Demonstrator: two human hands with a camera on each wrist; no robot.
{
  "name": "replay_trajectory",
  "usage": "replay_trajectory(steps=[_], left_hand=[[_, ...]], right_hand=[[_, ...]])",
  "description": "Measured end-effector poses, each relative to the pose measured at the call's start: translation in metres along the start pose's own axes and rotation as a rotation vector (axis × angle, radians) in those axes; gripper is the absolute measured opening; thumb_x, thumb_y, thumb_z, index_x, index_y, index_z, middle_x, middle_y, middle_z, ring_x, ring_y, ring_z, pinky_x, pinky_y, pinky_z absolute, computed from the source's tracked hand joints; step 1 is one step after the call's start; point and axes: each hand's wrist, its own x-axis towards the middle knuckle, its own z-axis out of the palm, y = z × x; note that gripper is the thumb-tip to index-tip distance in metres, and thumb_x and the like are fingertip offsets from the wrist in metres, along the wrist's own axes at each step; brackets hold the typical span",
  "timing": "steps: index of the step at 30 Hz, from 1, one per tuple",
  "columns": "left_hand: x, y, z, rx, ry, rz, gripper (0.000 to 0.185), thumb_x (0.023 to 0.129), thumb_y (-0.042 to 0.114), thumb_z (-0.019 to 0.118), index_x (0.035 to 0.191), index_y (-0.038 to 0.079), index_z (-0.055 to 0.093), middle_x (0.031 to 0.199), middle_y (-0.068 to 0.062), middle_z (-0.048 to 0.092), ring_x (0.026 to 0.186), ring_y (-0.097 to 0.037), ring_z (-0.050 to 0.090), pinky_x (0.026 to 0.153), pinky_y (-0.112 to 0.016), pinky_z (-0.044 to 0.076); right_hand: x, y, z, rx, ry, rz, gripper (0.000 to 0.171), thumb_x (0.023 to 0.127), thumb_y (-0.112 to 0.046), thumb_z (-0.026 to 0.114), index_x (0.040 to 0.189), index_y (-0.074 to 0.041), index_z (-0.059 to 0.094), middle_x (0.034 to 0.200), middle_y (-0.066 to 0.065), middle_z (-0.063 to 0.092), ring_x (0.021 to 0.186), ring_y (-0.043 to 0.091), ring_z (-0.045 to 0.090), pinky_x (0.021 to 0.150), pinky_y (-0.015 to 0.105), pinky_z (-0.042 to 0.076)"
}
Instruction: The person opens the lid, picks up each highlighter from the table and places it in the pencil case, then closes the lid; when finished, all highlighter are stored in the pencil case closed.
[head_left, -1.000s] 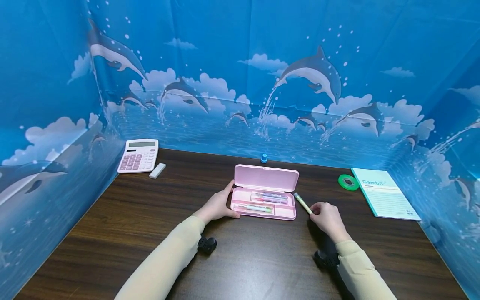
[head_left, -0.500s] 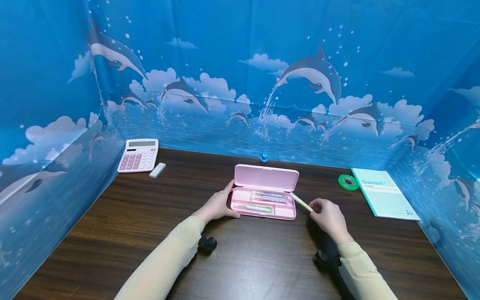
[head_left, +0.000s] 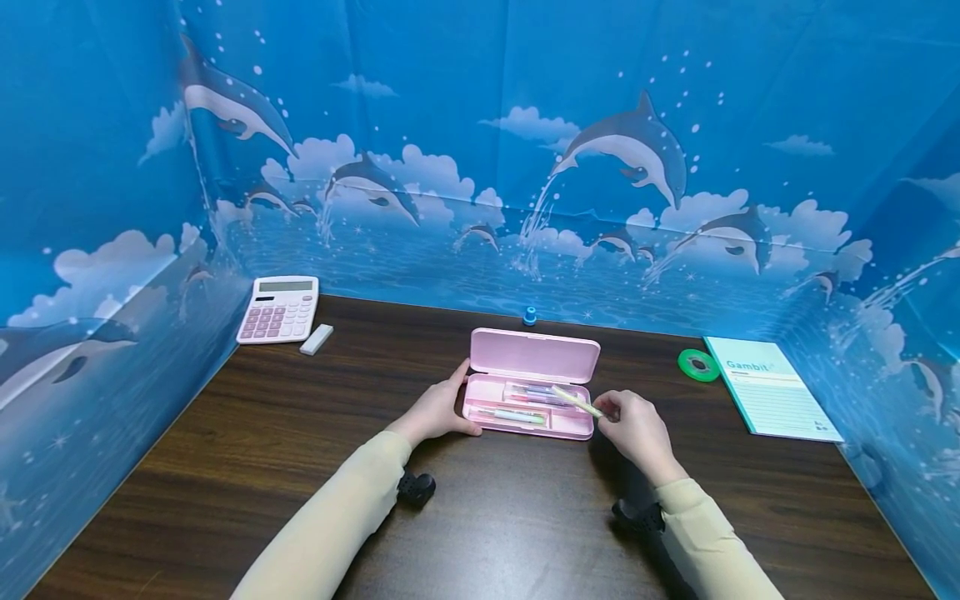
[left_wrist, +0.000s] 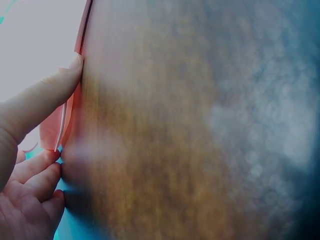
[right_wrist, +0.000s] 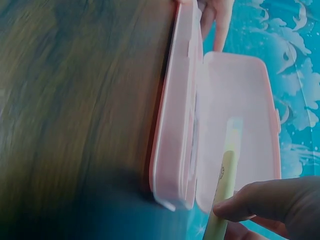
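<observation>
We see a pink case (head_left: 529, 395) lying open near the middle of the table (head_left: 247, 433), its lid (head_left: 536, 356) tipped back toward the far edge and several pens (head_left: 525, 404) lying in its tray. The left hand (head_left: 435, 411) rests against the case's left end: in the left wrist view the thumb (left_wrist: 42, 97) presses on the pink rim while the other fingers (left_wrist: 35, 172) curl loosely below it, so it steadies the case rather than lifts it. The right hand (head_left: 636, 429) sits just off the case's right end and pinches a pale yellow-green pen (head_left: 577, 402) by its near end between thumb and fingers; the pen slants up and left over the right part of the tray, and we cannot tell whether its tip touches anything inside. The right wrist view shows the same pen (right_wrist: 223, 187) held by the fingertips (right_wrist: 250, 202) above the open case (right_wrist: 175, 125), with the inside of the lid behind it. Toward the far left corner lie a pink calculator (head_left: 278, 309) and, just beside it, a white eraser (head_left: 316, 339). A small blue object (head_left: 529, 316) stands at the far edge behind the lid. Toward the right edge a green tape roll (head_left: 697, 364) lies just beside a teal notebook (head_left: 768, 388). Blue dolphin-print sheets (head_left: 480, 150) wall the table on three sides.
</observation>
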Motion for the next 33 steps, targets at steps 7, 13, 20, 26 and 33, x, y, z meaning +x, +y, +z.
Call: replay_trajectory(steps=[7, 13, 20, 26, 33], left_hand=[[0.001, -0.001, 0.001, 0.007, 0.0, 0.006, 0.12, 0.066, 0.032, 0.088, 0.153, 0.006, 0.009, 0.146, -0.013, 0.042, 0.132, -0.029, 0.042, 0.106, -0.045, 0.035], [0.003, -0.002, 0.0, 0.01, -0.003, -0.004, 0.121, 0.066, 0.032, 0.088, 0.153, 0.008, 0.008, 0.146, -0.012, 0.043, 0.132, -0.028, 0.042, 0.107, -0.045, 0.034], [0.003, -0.002, -0.001, 0.002, 0.002, -0.007, 0.12, 0.066, 0.032, 0.087, 0.154, 0.01, 0.009, 0.147, -0.011, 0.041, 0.133, -0.028, 0.04, 0.108, -0.045, 0.033], [0.001, -0.002, 0.0, -0.001, 0.005, 0.004, 0.12, 0.065, 0.032, 0.088, 0.153, 0.007, 0.01, 0.146, -0.014, 0.042, 0.131, -0.03, 0.043, 0.106, -0.046, 0.035], [-0.001, -0.002, 0.0, -0.018, 0.003, 0.004, 0.12, 0.066, 0.031, 0.088, 0.153, 0.007, 0.01, 0.147, -0.014, 0.04, 0.131, -0.03, 0.042, 0.106, -0.046, 0.035]], right_hand=[[0.003, -0.014, 0.009, 0.011, 0.007, -0.061, 0.015, 0.074, -0.002, 0.071, 0.088, -0.009, 0.071, 0.078, 0.004, 0.059, 0.069, 0.018, 0.05, 0.059, 0.032, 0.044], [0.009, -0.029, 0.016, 0.016, 0.0, -0.108, 0.013, 0.074, -0.003, 0.071, 0.084, -0.012, 0.07, 0.08, 0.003, 0.061, 0.071, 0.017, 0.053, 0.059, 0.031, 0.044], [0.016, -0.045, 0.027, 0.028, -0.022, -0.134, 0.014, 0.074, -0.003, 0.075, 0.085, -0.012, 0.072, 0.081, 0.004, 0.065, 0.07, 0.016, 0.053, 0.061, 0.032, 0.046], [0.02, -0.055, 0.04, 0.045, -0.047, -0.153, 0.013, 0.075, -0.003, 0.075, 0.085, -0.012, 0.073, 0.078, 0.001, 0.065, 0.068, 0.014, 0.051, 0.059, 0.03, 0.044], [0.022, -0.061, 0.049, 0.049, -0.028, -0.199, 0.013, 0.074, -0.001, 0.075, 0.082, -0.011, 0.072, 0.072, -0.002, 0.063, 0.062, 0.011, 0.047, 0.055, 0.025, 0.039]])
